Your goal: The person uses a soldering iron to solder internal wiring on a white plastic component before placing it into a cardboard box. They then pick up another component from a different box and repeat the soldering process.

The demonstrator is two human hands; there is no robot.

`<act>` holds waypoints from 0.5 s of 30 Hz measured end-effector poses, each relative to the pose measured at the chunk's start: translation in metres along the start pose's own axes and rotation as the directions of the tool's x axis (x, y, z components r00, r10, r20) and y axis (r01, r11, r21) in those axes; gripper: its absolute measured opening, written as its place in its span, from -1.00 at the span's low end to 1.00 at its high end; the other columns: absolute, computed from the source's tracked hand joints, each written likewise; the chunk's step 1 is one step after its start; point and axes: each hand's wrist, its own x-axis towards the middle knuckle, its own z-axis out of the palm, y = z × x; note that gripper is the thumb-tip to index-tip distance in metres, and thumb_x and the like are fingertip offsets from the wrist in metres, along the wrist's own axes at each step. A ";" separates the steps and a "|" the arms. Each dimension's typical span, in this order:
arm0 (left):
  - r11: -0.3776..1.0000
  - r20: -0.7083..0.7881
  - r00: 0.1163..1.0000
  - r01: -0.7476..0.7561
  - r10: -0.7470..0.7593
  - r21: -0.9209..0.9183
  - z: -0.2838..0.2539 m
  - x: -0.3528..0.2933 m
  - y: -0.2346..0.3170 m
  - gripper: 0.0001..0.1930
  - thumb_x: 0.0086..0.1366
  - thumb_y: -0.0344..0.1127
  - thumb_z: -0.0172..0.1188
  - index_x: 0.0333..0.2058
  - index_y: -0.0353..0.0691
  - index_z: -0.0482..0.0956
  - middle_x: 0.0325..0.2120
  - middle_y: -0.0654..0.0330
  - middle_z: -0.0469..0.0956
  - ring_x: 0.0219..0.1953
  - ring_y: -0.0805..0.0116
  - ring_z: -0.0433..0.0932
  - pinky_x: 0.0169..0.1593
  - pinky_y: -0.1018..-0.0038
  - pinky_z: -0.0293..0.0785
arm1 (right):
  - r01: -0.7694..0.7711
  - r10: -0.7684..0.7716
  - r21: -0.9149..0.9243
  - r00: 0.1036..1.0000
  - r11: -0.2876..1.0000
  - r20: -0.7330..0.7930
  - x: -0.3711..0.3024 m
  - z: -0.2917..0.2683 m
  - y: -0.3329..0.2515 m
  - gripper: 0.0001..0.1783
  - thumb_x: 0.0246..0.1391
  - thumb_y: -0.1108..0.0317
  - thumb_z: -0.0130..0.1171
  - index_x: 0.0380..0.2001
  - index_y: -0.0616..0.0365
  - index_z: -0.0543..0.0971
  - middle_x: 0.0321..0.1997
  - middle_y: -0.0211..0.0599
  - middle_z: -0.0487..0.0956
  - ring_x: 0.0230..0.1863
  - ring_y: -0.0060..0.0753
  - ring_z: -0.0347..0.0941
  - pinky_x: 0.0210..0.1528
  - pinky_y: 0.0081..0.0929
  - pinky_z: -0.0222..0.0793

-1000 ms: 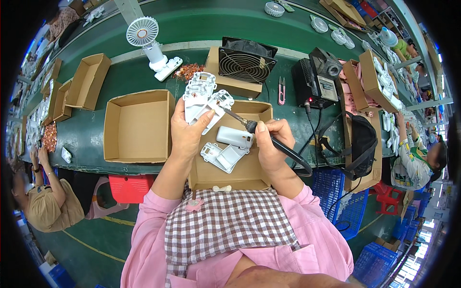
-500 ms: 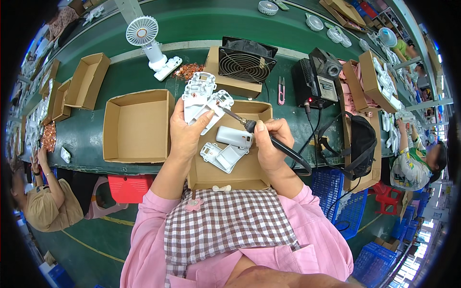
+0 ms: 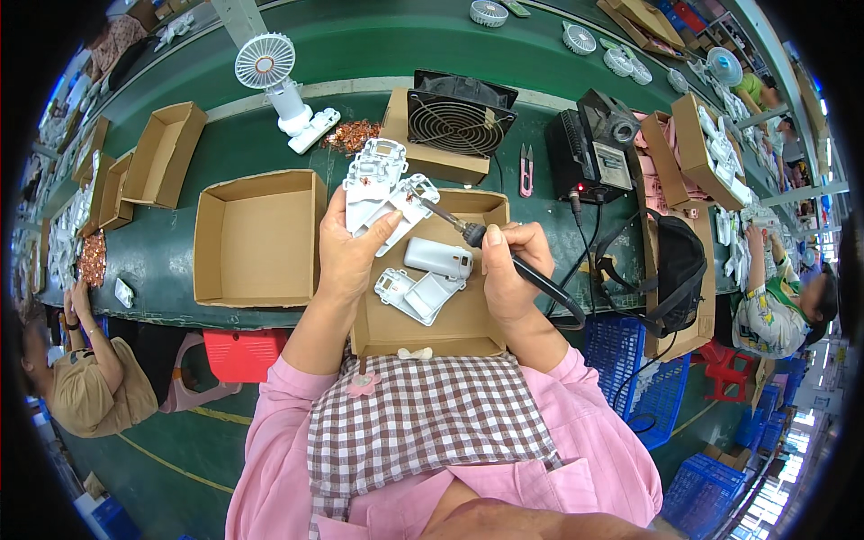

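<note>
My left hand is closed round white plastic housings, which it holds up over the far left edge of a cardboard box. Small copper-coloured parts show inside them. In my right hand is a soldering iron with a black handle and cable, gripped like a pen. Its metal tip reaches the right-hand housing; whether it touches cannot be made out. Below, in the cardboard box, lie more white housing pieces and a smooth white shell.
An open cardboard box stands at left. Beyond are a white fan, copper bits and a black cooling fan. Pink-handled snips lie beside a black soldering station. Co-workers sit at both sides.
On the conveyor at the back, the small fans have shifted left. My hands, the housings and the soldering iron have barely moved.
</note>
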 end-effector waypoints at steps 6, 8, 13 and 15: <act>1.000 0.011 1.000 0.002 -0.002 -0.010 0.000 0.000 0.000 -0.51 0.09 -0.58 0.28 0.03 -0.33 0.37 -0.14 0.15 0.54 -0.11 0.47 0.53 -0.01 0.55 0.43 | -0.016 0.016 -0.006 1.000 1.000 0.011 0.001 0.000 -0.002 -0.82 0.10 0.50 0.18 -0.46 0.22 0.36 -0.57 -0.42 0.45 -0.57 -0.75 0.29 -0.53 -0.72 0.22; 1.000 0.014 1.000 0.003 -0.003 -0.001 0.000 0.000 0.000 -0.50 0.09 -0.58 0.28 0.03 -0.32 0.37 -0.14 0.15 0.54 -0.12 0.47 0.53 -0.01 0.55 0.43 | -0.019 0.019 -0.007 1.000 1.000 0.008 0.001 0.001 -0.002 -0.82 0.10 0.49 0.18 -0.46 0.22 0.36 -0.57 -0.42 0.46 -0.58 -0.76 0.29 -0.53 -0.73 0.22; 1.000 0.016 1.000 0.011 -0.011 -0.001 -0.001 -0.001 0.000 -0.50 0.09 -0.58 0.28 0.03 -0.32 0.37 -0.14 0.15 0.54 -0.12 0.47 0.53 -0.01 0.55 0.43 | -0.031 0.031 0.017 1.000 0.999 0.006 0.001 0.002 -0.001 -0.82 0.11 0.49 0.18 -0.46 0.22 0.37 -0.57 -0.41 0.46 -0.58 -0.76 0.29 -0.53 -0.73 0.23; 1.000 0.014 1.000 0.006 -0.006 -0.009 -0.001 -0.001 -0.001 -0.49 0.09 -0.58 0.28 0.04 -0.32 0.37 -0.14 0.15 0.54 -0.11 0.47 0.53 -0.01 0.55 0.43 | -0.040 0.040 0.005 0.999 0.999 -0.005 0.000 0.001 0.000 -0.81 0.10 0.49 0.19 -0.46 0.22 0.36 -0.57 -0.41 0.46 -0.59 -0.76 0.29 -0.55 -0.73 0.21</act>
